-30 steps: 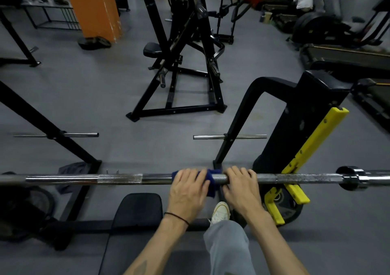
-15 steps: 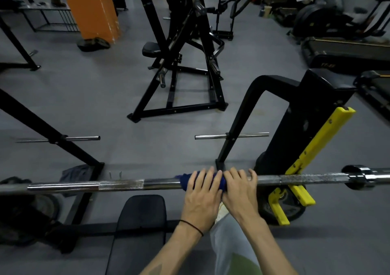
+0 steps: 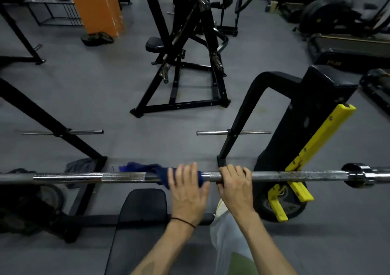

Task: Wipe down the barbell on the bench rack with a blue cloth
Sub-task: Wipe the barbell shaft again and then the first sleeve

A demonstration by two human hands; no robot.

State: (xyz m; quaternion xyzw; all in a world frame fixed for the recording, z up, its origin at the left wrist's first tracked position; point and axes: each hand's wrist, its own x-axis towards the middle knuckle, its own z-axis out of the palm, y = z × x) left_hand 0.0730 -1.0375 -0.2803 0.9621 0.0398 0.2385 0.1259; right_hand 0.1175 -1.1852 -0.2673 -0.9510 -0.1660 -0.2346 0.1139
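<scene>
Across the bench rack (image 3: 304, 127): barbell (image 3: 295, 175) seated level. Left hand (image 3: 187, 190) wrapped over blue cloth (image 3: 162, 174) on mid-shaft, fingers curled round, loose tail trailing left. Right hand (image 3: 236, 187) gripping bare bar just beside, fingers curled over. Judged mid-task: centre under wipe; speckled stretch toward right sleeve (image 3: 363, 174) and left knurling likely not yet wiped.

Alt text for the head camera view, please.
A person's left hand wraps a blue cloth around a racked barbell, while the right hand grips the bare bar beside it. A black bench sits below, gym machines beyond.
</scene>
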